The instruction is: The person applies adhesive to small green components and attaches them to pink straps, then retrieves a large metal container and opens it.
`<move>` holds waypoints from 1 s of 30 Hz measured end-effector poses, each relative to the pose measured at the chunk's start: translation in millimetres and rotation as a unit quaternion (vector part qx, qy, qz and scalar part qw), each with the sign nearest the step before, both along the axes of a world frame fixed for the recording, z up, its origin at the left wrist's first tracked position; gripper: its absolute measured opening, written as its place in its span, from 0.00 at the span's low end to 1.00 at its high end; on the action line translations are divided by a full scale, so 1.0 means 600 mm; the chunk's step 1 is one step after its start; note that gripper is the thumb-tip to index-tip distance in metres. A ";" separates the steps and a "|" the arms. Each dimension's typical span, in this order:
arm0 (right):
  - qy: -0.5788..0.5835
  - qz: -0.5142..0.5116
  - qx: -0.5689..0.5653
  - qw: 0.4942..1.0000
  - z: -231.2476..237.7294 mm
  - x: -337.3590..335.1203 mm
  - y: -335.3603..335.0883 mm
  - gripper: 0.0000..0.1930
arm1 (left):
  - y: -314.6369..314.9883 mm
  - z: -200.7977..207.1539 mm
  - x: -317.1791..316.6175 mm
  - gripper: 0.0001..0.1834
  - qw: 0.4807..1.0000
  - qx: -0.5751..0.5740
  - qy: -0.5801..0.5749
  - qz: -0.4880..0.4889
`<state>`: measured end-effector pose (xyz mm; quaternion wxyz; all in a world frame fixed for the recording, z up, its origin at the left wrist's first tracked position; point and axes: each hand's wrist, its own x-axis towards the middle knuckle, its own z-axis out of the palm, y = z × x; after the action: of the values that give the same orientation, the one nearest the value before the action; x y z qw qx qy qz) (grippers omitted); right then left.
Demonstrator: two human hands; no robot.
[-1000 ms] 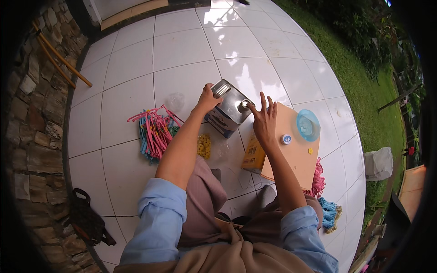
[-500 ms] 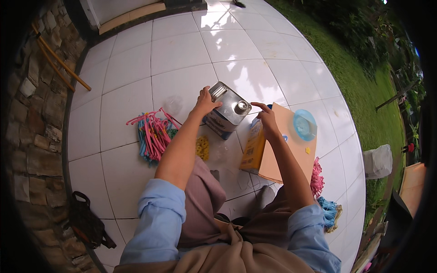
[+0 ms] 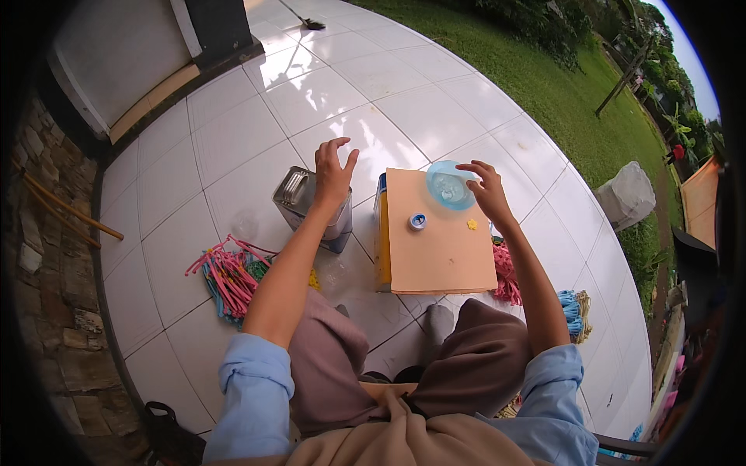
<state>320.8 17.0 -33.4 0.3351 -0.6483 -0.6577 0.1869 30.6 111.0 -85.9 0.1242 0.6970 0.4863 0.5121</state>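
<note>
My left hand (image 3: 334, 177) is raised over the right side of a rectangular metal tin (image 3: 292, 190) with a handle on top. Its fingers are apart and hold nothing; the tin's cap side is hidden behind it. My right hand (image 3: 489, 193) hovers by the right rim of a light blue translucent bowl (image 3: 444, 194), fingers spread; whether they touch the rim I cannot tell. The bowl stands on a tan cardboard sheet (image 3: 435, 260) laid over a yellow and blue box (image 3: 382, 248). A small round blue-and-white container (image 3: 418, 221) and a yellow flower-shaped piece (image 3: 472, 224) lie there too.
Pink and blue strands (image 3: 225, 279) lie in a heap on the white tiles at left, near crumpled clear plastic (image 3: 245, 225). More pink strands (image 3: 507, 276) and a blue bundle (image 3: 573, 311) are right of the box. A stone wall (image 3: 62, 311) borders the left.
My left hand has let go of the tin and lifted. My right hand has moved right, from the tin's cap to the bowl. The view has swung toward the right.
</note>
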 end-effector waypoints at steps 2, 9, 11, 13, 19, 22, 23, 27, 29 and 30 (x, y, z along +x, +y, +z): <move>-0.114 -0.046 0.020 0.992 -0.049 0.042 -0.019 0.16 | -0.011 0.007 0.059 0.12 0.990 -0.062 -0.011 -0.125; -0.355 0.028 0.048 0.933 -0.129 0.044 -0.036 0.29 | -0.042 -0.040 0.200 0.25 0.920 -0.351 -0.031 -0.170; -0.366 0.025 0.039 0.929 -0.139 0.044 -0.035 0.29 | -0.043 -0.050 0.225 0.27 0.923 -0.346 -0.035 -0.166; -0.376 0.023 0.032 0.926 -0.145 0.045 -0.035 0.29 | -0.040 -0.063 0.237 0.29 0.926 -0.340 -0.038 -0.158; -0.392 0.048 0.097 0.913 -0.136 0.043 -0.033 0.21 | -0.020 -0.081 0.241 0.35 0.900 -0.394 -0.064 -0.176; -0.376 0.075 0.107 0.918 -0.125 0.043 -0.040 0.17 | -0.024 -0.072 0.247 0.34 0.899 -0.415 -0.021 -0.140; -0.376 0.075 0.108 0.917 -0.120 0.041 -0.044 0.17 | -0.026 -0.072 0.246 0.33 0.910 -0.395 -0.003 -0.130; -0.273 0.028 0.109 0.956 -0.095 0.026 -0.055 0.17 | -0.036 -0.061 0.231 0.32 0.881 -0.437 -0.083 -0.160; -0.172 -0.014 0.124 0.977 -0.082 0.026 -0.055 0.25 | -0.040 -0.058 0.219 0.31 0.927 -0.356 0.007 -0.120; -0.173 -0.013 0.125 0.977 -0.081 0.026 -0.057 0.25 | -0.042 -0.057 0.209 0.30 0.955 -0.270 0.097 -0.078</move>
<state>336.1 -16.9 -81.8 0.2974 -0.6319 -0.7155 -0.0162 156.2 86.0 -120.3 0.2996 0.7195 0.5604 0.2803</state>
